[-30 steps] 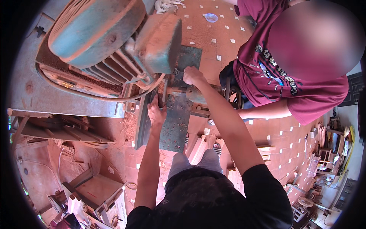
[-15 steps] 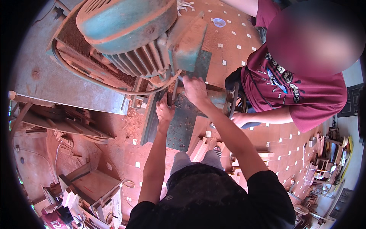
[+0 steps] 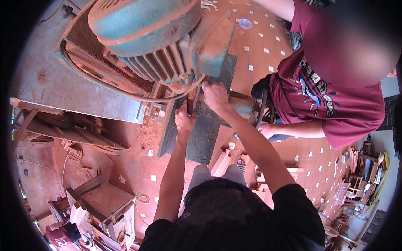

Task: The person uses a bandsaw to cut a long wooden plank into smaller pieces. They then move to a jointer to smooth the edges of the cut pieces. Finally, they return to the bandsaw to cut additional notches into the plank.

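At the near side of the dusty teal ribbed metal motor [image 3: 144, 33], head view, a narrow brown wooden strip [image 3: 192, 97] lies between the hands on a dark flat metal table [image 3: 203, 140]. The left hand's [image 3: 184, 120] bent fingers touch it; the right hand's [image 3: 216, 97] fingers curl, their grip hidden. I cannot tell whether either pinches.

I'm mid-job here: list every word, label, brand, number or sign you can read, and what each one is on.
There is no text I can quote reliably.
Co-worker's maroon shirt: white marks around a blue motif, too small and stylised to read.
Maroon cloth at lower left: pale mark, too small to be sure of.
Pale panel at lower left: faint dark marks, too small to read.
Blue-green motor: no lettering visible.
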